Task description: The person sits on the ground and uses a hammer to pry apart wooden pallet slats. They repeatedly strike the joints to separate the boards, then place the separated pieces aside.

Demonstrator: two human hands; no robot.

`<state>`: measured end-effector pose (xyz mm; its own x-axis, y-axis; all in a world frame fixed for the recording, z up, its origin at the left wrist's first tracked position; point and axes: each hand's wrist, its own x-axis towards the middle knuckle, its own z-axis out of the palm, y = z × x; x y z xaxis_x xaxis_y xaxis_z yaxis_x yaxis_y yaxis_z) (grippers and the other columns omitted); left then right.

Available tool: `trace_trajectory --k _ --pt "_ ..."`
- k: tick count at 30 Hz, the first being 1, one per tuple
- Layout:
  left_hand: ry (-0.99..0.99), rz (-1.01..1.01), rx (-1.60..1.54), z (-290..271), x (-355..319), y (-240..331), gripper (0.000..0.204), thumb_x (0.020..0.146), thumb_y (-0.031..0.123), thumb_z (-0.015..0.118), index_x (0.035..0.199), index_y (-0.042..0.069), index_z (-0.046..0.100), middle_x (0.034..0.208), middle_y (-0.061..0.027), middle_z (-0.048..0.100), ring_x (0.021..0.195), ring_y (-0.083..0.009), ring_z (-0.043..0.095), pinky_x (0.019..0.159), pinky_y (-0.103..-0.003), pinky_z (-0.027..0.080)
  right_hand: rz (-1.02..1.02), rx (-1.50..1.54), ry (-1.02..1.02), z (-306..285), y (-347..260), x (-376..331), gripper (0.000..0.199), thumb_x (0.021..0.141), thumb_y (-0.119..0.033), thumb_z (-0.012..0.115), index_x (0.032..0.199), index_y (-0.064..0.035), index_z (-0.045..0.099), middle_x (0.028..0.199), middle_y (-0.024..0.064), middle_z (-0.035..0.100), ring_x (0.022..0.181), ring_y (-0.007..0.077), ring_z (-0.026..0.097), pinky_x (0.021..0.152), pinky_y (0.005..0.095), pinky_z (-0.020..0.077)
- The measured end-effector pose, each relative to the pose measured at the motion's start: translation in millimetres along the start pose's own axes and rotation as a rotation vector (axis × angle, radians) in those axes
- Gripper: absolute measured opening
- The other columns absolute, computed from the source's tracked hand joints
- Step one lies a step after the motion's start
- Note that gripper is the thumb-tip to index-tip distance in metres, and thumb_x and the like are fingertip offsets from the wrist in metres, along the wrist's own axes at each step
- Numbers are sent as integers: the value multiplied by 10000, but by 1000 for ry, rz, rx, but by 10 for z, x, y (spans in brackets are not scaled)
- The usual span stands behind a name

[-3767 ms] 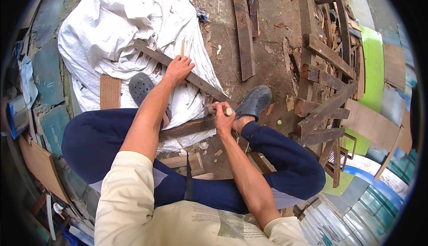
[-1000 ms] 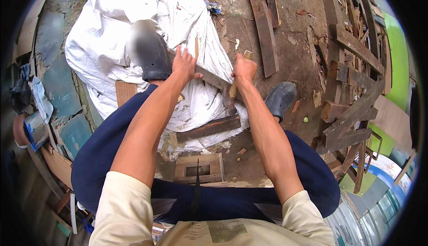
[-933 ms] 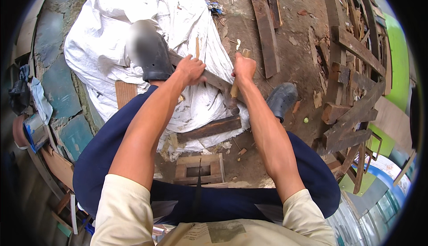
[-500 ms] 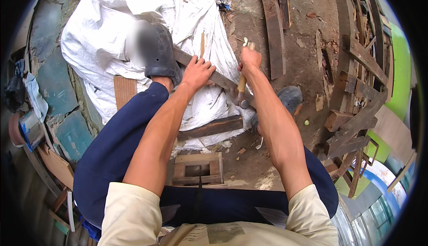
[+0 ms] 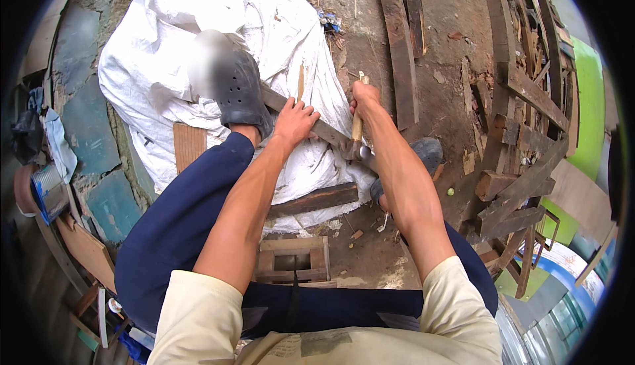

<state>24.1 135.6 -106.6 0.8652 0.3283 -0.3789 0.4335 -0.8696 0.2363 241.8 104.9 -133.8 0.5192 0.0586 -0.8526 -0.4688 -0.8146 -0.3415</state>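
A hammer (image 5: 357,129) with a pale wooden handle is gripped in my right hand (image 5: 366,96), fingers closed round the handle's upper part. Its metal head points down towards me, at the near right end of a dark wooden strip (image 5: 329,132). Whether the head touches the wood I cannot tell. My left hand (image 5: 295,121) is wrapped over the strip's middle, holding it above a white cloth sheet (image 5: 311,170). The strip's far end reaches beside my left foot in a black clog (image 5: 243,94); part of it is hidden by the hand.
A short dark plank (image 5: 313,201) lies on the sheet's near edge. Before me is a small wooden frame (image 5: 291,241). Long boards (image 5: 397,47) lie on the dirt ground, and a wood pile (image 5: 522,140) stands at the right. My right clog (image 5: 426,155) is beyond my forearm.
The view has shifted slightly, so the scene sits a little lower. The hammer head is slightly nearer the strip's end. Both hands keep their holds.
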Motion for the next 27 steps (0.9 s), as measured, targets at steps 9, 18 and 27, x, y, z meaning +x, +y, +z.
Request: trace_trajectory --k 9,18,27 --pt "18 28 -64 86 -45 -58 680 766 593 718 1287 184 565 1305 -62 525 1337 -245 398 1158 -488 206 -135 44 -222 -294 8 -376 183 846 -129 606 716 -8 560 564 62 487 429 152 459 384 362 400" --pt "-38 -281 -85 -79 -108 80 1047 782 823 518 1569 178 272 1633 -240 68 1524 -375 -46 1208 -534 -25 -745 -290 -436 -1129 839 -1128 318 871 -213 694 626 -42 587 511 -10 515 470 80 487 454 294 375" --pt "-352 -352 -85 -252 -31 16 1096 794 822 510 1609 251 48 1631 -230 -161 1491 -391 -228 1172 -568 -99 -983 -338 -462 -924 1078 -1379 321 861 -170 705 651 8 539 534 28 408 542 90 370 490 331 320"
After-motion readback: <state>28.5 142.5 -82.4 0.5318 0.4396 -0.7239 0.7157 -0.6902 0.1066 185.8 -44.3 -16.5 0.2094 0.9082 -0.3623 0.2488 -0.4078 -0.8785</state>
